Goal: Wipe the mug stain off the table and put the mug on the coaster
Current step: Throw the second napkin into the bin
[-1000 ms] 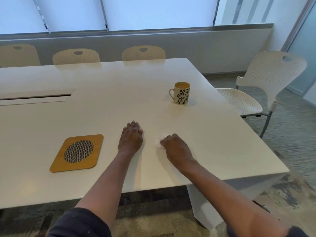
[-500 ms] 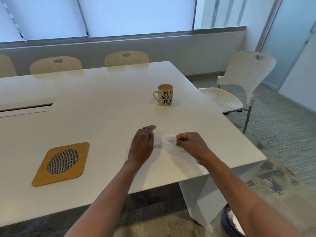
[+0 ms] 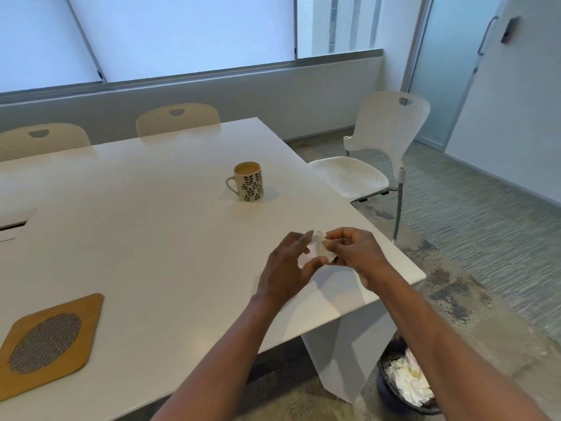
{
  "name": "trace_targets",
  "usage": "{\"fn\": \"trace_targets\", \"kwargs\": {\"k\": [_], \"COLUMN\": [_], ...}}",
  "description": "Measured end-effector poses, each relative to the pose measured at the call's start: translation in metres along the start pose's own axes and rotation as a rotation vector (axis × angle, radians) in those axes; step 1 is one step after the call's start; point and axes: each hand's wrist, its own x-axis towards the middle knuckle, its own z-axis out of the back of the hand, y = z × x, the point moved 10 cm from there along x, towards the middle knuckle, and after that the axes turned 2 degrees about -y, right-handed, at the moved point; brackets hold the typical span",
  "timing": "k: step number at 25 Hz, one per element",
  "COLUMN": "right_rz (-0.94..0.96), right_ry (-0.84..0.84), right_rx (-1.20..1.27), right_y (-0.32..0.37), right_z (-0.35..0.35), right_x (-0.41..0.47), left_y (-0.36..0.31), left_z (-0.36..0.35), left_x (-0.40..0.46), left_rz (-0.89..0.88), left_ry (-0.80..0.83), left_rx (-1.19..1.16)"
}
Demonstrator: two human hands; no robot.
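Item: white tissue [image 3: 315, 249], crumpled, pinched between left hand [image 3: 288, 268] and right hand [image 3: 353, 253], both grips closed on it above the tabletop [image 3: 151, 238].
Handling: bunch it firmly before wiping.
Beyond the grip: mug [image 3: 248, 185], upright.
Far left: coaster [image 3: 48, 341], cut off by the frame.
Stain: possibly a faint ring before the mug; unclear.

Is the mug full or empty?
Nearly full. The mug stands upright on the table, with light brown drink showing close to its rim.

White perforated chair [image 3: 383, 141] beside table; bin [image 3: 403, 381] below.
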Motion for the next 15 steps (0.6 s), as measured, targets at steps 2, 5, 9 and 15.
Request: {"fn": "trace_targets", "kwargs": {"k": [2, 5, 9, 15], "right_rz": [0.041, 0.068, 0.062, 0.104], "right_ry": [-0.036, -0.109, -0.11, -0.105], "right_rx": [0.01, -0.023, -0.02, -0.019], "right_y": [0.005, 0.008, 0.007, -0.001], "right_z": [0.023, 0.07, 0.131, 0.211], "right_x": [0.004, 0.011, 0.017, 0.012], "left_y": [-0.014, -0.038, -0.077, -0.115], "left_z": [-0.02, -0.057, -0.11, -0.186], "left_x": [0.014, 0.04, 0.072, 0.107], "left_rz": [-0.026, -0.038, -0.07, -0.084], "left_ry": [0.01, 0.051, 0.097, 0.164], "left_rx": [-0.01, -0.025, -0.039, -0.021]}}
